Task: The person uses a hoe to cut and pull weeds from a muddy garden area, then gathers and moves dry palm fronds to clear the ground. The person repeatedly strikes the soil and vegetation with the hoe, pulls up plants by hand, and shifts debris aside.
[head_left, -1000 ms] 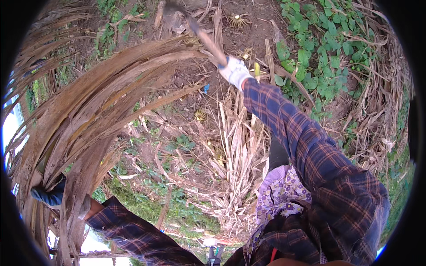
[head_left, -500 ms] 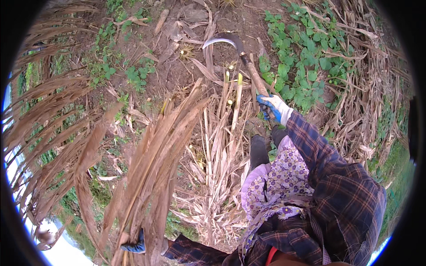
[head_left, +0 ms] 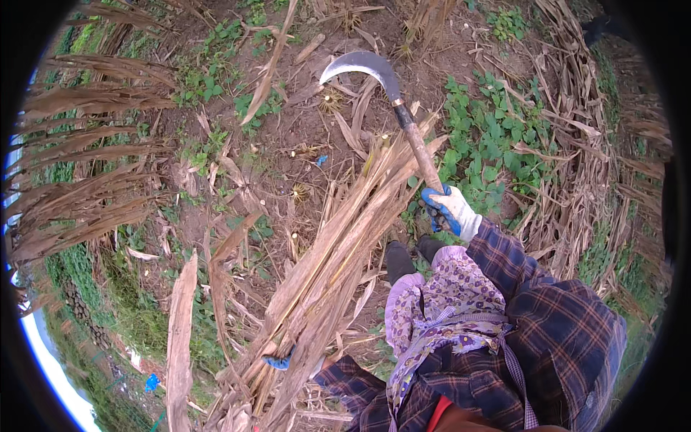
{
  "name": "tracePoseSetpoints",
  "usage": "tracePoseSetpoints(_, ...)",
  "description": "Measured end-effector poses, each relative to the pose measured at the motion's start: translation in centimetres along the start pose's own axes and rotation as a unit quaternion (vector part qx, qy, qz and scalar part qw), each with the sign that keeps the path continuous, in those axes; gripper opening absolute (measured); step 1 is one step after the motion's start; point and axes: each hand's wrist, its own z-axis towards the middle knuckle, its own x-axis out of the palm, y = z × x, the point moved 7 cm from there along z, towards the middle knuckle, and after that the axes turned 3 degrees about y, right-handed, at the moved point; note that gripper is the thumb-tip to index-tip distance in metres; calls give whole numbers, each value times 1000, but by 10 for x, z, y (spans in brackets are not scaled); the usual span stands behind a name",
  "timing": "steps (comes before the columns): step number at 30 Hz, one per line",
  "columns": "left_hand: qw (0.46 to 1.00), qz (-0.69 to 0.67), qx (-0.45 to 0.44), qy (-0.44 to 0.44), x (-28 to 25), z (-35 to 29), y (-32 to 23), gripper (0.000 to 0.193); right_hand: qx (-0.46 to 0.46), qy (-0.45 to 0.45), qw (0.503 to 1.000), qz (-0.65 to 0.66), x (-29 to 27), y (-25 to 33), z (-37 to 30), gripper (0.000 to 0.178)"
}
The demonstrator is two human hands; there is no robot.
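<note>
A sickle with a curved blade and a long wooden handle is gripped in my right hand, which wears a white glove with blue palm and fingers. Its blade points left above the soil. My left hand, in a blue-coated glove, is closed around a bundle of dry corn stalks. The bundle slants from the lower left up to the right, its upper end close to the sickle handle. Leaves cover part of the left hand.
Standing dry stalks line the left side. Cut stubs poke out of the soil ahead. Green leafy plants grow at right, beside a long heap of dry stalks. My boots are below the sickle handle.
The bundle in my left hand has swung rightward across the middle, now over the stalks lying there. My right hand still holds the sickle and sits slightly lower in view.
</note>
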Motion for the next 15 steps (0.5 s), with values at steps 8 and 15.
tracePoseSetpoints(8,894,-372,-250,-18,72,53,132,48,-78,8,985,-157,40,2,32,16)
tracePoseSetpoints(15,846,-464,-259,-40,79,75,172,46,-62,-58,917,-389,34,-28,115,22)
